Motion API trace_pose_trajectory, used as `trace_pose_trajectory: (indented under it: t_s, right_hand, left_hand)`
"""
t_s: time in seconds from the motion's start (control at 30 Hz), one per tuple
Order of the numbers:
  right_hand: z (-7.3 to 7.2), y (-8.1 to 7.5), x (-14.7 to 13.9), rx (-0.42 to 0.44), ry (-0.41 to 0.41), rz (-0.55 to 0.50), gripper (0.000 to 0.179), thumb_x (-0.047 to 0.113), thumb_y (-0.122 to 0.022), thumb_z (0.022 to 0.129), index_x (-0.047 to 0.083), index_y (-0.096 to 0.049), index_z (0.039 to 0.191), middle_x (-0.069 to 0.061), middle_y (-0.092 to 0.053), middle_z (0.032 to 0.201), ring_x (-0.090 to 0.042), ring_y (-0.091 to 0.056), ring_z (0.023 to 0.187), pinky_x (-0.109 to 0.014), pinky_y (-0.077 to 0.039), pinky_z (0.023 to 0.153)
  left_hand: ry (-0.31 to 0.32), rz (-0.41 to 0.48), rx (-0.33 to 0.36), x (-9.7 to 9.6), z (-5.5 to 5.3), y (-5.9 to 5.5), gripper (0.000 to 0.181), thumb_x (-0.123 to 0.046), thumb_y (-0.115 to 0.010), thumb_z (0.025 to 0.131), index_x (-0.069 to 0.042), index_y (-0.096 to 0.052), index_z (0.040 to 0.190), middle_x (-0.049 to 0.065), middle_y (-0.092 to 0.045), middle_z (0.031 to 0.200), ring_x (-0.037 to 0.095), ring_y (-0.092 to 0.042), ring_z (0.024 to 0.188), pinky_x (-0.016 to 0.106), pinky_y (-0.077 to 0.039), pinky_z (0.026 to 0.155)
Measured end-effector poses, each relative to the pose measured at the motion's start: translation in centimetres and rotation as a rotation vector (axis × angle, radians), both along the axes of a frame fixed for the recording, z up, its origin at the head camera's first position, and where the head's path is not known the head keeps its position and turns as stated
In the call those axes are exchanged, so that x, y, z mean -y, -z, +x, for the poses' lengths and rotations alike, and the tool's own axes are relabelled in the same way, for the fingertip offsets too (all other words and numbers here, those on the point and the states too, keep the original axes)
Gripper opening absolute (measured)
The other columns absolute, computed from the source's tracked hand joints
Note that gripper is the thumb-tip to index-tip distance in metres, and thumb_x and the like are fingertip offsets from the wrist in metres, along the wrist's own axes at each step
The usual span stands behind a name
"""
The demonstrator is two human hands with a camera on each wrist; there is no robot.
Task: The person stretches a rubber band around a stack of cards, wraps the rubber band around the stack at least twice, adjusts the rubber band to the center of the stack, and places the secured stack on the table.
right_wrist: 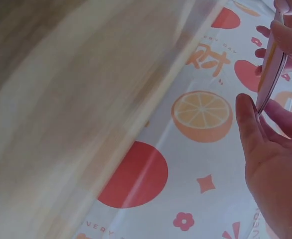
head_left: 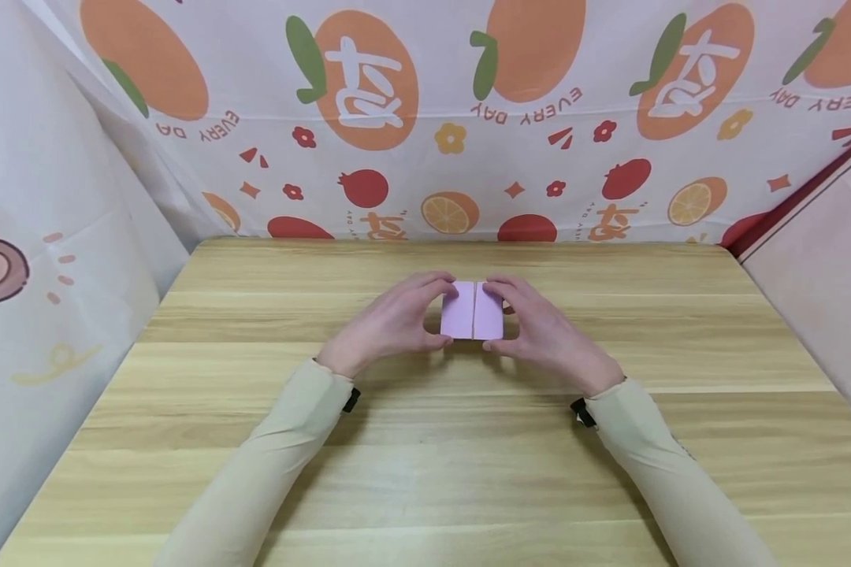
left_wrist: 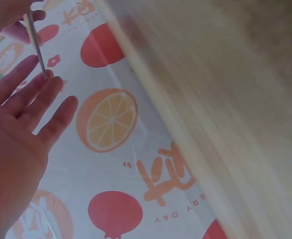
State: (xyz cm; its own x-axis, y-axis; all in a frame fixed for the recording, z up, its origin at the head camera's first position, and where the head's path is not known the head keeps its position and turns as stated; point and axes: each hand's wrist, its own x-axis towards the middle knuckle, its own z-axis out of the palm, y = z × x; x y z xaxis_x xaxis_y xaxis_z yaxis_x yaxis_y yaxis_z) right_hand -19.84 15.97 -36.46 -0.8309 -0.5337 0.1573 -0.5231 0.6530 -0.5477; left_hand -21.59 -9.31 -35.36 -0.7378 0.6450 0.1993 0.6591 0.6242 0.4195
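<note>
Held up between both hands is a thin, flat lilac card-like piece, with a narrow brownish line running down it right of the middle. My left hand pinches its left side, fingers on the top edge and thumb at the bottom corner. On the opposite side, my right hand grips it the same way. Seen edge-on in the left wrist view, the piece is a slim strip. From the right wrist, the piece shows thin layers with a yellowish strip; its exact kind I cannot tell.
Below the hands lies a light wood-grain table. A white curtain printed with fruit hangs behind its far edge. Cloth panels flank it on the left and right. Dark straps show at both sleeve cuffs.
</note>
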Motion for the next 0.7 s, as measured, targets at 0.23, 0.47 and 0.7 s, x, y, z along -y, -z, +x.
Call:
trace_pose_trajectory:
  t_s: [0.23,0.47,0.7]
  right_hand:
    - [0.02,-0.33,-0.45,0.03,-0.01,-0.008,0.081,0.025,-0.084,0.08,0.009,-0.042,0.146,-0.004,-0.036,0.151,-0.023,-0.049,0.121,-0.042,-0.045,0.099]
    - [-0.49,-0.34,-0.59,-0.019,-0.044,0.021,0.078,0.034,-0.085,0.078,0.012,-0.047,0.143,-0.002,-0.043,0.146,-0.021,-0.039,0.132,-0.043,-0.038,0.106]
    - [-0.77,-0.11,-0.78,0.043,-0.068,0.05,0.075,0.038,-0.085,0.076,0.015,-0.05,0.139,0.001,-0.049,0.138,-0.018,-0.042,0.127,-0.042,-0.037,0.105]
  left_hand:
    - [0.009,-0.011,-0.015,0.03,0.05,-0.13,0.06,-0.032,-0.085,0.077,-0.011,-0.057,0.126,0.007,-0.049,0.142,0.022,-0.044,0.131,0.038,-0.034,0.109]
    - [0.011,-0.012,-0.04,0.4,0.23,-0.12,0.058,-0.032,-0.086,0.075,-0.01,-0.058,0.12,0.007,-0.053,0.135,0.022,-0.05,0.123,0.038,-0.04,0.104]
    - [0.02,-0.062,-0.013,0.27,0.44,-0.04,0.054,-0.034,-0.087,0.072,-0.013,-0.058,0.112,-0.002,-0.059,0.111,0.016,-0.055,0.093,0.031,-0.048,0.081]
